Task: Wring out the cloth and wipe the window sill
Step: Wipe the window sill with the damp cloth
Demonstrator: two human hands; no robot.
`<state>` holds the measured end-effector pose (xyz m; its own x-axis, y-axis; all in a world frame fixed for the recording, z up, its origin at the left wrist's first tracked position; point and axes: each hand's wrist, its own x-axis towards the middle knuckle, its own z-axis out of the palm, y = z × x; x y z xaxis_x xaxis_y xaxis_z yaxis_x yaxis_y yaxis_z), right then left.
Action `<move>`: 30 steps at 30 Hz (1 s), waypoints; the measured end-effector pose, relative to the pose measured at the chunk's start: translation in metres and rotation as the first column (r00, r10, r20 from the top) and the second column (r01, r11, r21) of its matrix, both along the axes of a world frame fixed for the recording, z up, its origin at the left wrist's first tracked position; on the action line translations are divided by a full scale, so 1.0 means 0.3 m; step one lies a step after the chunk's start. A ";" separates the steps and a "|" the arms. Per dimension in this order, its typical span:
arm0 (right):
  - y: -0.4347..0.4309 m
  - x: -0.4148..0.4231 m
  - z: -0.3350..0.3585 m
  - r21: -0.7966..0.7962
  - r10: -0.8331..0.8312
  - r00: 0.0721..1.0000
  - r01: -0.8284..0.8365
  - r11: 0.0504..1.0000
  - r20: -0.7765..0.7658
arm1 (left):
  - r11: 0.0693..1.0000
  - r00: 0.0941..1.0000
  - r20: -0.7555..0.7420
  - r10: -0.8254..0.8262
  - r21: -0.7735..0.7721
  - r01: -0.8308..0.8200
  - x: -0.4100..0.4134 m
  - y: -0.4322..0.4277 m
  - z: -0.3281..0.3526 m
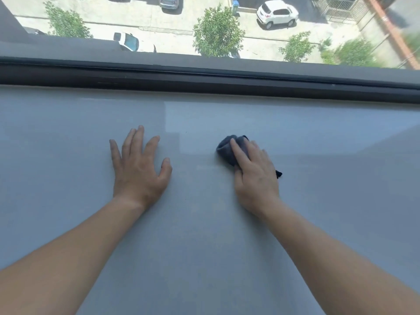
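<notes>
While the left hand (138, 171) is lying flat, empty, the right hand (254, 176) is pressing the bunched cloth (225, 150) flat-fingered; spreading it should help.

The window sill (56, 133) lies free toward both ends. The dark window frame (204, 76) walls its far edge. The left hand (138, 169), and the right hand (256, 178) on the cloth (223, 148), occupy the middle.

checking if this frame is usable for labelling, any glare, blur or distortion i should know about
Head view: a pale reflected patch of glare lies on the window sill between the hands; the cloth and right hand are slightly soft, the left hand sharper; the street is smeared at top right; the wide lens bows the window frame.
</notes>
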<state>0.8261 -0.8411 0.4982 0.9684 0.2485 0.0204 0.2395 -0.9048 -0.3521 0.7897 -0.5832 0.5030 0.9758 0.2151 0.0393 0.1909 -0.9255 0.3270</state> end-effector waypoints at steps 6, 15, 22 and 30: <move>-0.178 0.041 0.004 -0.001 -0.202 0.979 0.202 0.979 -0.018 | 0.988 0.991 0.096 -0.094 -0.110 0.105 -0.168 -0.155 0.052; -0.186 -0.326 0.007 -0.058 0.250 0.965 -0.255 0.965 -0.085 | 0.987 0.987 -0.031 -0.155 -0.050 0.153 -0.418 -0.326 -0.025; -0.157 -0.361 -0.002 0.021 -0.148 0.989 0.148 0.989 -0.019 | 0.992 0.989 -0.089 -0.121 0.033 0.124 -0.416 -0.350 -0.025; -0.300 -0.520 0.000 -0.038 0.076 0.996 -0.078 0.996 -0.046 | 0.995 0.995 -0.033 -0.094 0.020 0.095 -0.408 -0.358 -0.020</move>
